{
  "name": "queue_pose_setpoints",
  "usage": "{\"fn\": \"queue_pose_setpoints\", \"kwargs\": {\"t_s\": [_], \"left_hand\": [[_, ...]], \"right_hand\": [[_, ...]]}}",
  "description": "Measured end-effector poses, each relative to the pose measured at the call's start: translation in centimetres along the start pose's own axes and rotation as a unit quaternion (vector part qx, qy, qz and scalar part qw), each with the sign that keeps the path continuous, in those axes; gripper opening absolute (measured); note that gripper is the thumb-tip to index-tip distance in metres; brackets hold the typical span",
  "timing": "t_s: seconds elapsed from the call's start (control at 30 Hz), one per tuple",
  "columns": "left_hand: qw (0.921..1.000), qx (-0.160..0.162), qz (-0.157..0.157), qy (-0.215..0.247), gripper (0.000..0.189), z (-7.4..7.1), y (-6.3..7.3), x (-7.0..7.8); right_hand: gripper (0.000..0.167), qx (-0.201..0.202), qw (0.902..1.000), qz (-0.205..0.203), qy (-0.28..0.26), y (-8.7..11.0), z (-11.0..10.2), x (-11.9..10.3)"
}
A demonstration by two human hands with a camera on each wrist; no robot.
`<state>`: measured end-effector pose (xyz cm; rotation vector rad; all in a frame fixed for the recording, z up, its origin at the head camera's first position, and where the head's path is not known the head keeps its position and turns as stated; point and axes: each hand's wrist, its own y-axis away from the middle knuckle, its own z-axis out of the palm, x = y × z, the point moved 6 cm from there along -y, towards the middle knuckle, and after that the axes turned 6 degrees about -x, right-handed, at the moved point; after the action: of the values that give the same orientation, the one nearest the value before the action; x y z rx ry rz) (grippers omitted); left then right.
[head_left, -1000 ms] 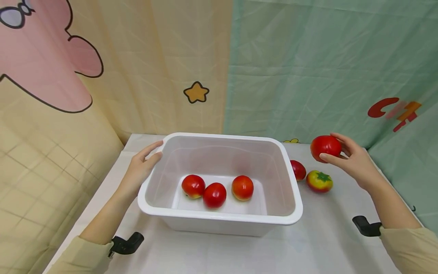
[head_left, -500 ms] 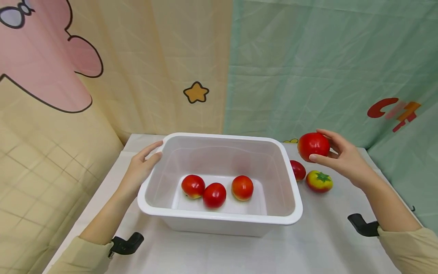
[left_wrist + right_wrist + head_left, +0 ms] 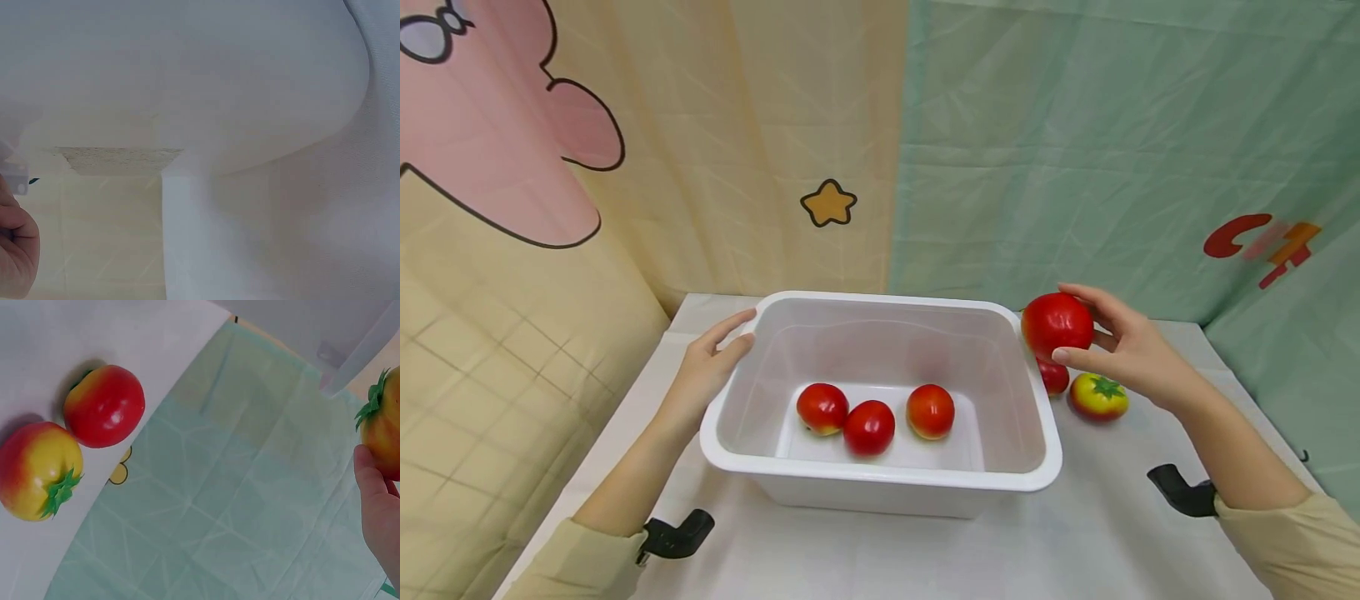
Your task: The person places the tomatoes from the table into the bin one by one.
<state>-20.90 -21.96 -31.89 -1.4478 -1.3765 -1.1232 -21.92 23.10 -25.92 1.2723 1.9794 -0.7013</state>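
In the head view my left hand (image 3: 706, 368) grips the left rim of a white plastic tub (image 3: 880, 479), thumb and forefinger at the edge. Its curled fingers show at the left of the left wrist view. My right hand (image 3: 1123, 354) holds a red tomato (image 3: 1051, 323) up at the tub's right rim, thumb and fingers around it. The right wrist view shows this tomato's yellow, green-leaved end. Inside the tub lie three red tomatoes, a left one (image 3: 822, 408), a middle one (image 3: 869, 428) and a right one (image 3: 931, 412).
Right of the tub, on a white-covered table (image 3: 917, 554), lie a red tomato (image 3: 105, 407), partly hidden in the head view, and a yellow-red tomato (image 3: 1097, 397) with its green leaves showing. A printed curtain (image 3: 1045, 150) hangs behind the table.
My right hand has carried its tomato leftward, from over the table's right side to the tub's right rim. The left hand, tub and other tomatoes stay put.
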Motion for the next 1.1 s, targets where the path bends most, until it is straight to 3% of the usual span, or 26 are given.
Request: {"fn": "queue_pose_setpoints", "kwargs": {"t_s": [0.33, 0.8, 1.1], "left_hand": [[0.9997, 0.015, 0.017, 0.012, 0.049, -0.1, -0.2, -0.1], [0.9999, 0.006, 0.009, 0.0, 0.049, 0.0, -0.2, 0.0], [0.9999, 0.003, 0.01, -0.001, 0.05, 0.0, -0.2, -0.1]], "right_hand": [[0.071, -0.029, 0.9986, -0.045, -0.004, -0.5, 1.8, -1.8], [0.074, -0.098, 0.9913, -0.074, -0.047, -1.7, 4.7, -3.2], [0.072, -0.118, 0.986, -0.112, -0.039, -2.3, 6.4, -4.3]]}}
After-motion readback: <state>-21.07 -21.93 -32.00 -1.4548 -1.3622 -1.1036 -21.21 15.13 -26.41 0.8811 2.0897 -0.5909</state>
